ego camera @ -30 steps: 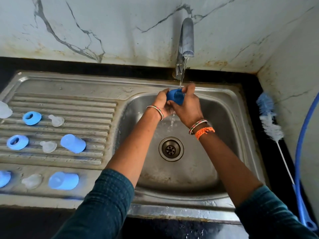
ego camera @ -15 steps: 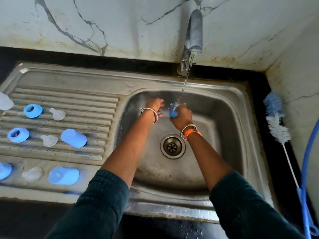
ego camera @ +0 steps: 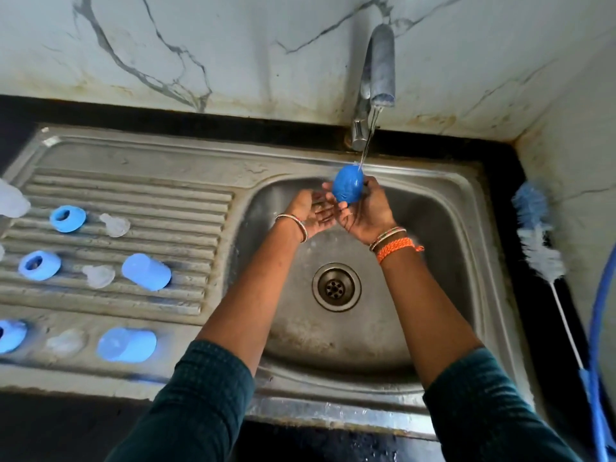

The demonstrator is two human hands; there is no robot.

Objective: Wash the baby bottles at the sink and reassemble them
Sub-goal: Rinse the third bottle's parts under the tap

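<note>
Steel sink (ego camera: 466, 261) basin holds only its drain (ego camera: 336, 287); at twelve o'clock, right hand (ego camera: 366, 211) grips a blue cap (ego camera: 347, 185) under water; left hand (ego camera: 311, 211) lies open-palmed.

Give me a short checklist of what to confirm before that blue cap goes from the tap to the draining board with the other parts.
1. Grip: right hand holds the blue cap in its fingers: ok.
2. Rinse: water from the tap runs onto the cap: ok.
3. Soap gone from the cap: cannot tell.
4. Left hand open beside the cap, free to help: ok.
5. Landing spot: bare draining board right of the top blue ring and clear teat: ok.
6. Bottle brush lies on the counter, out of the way: ok.
</note>
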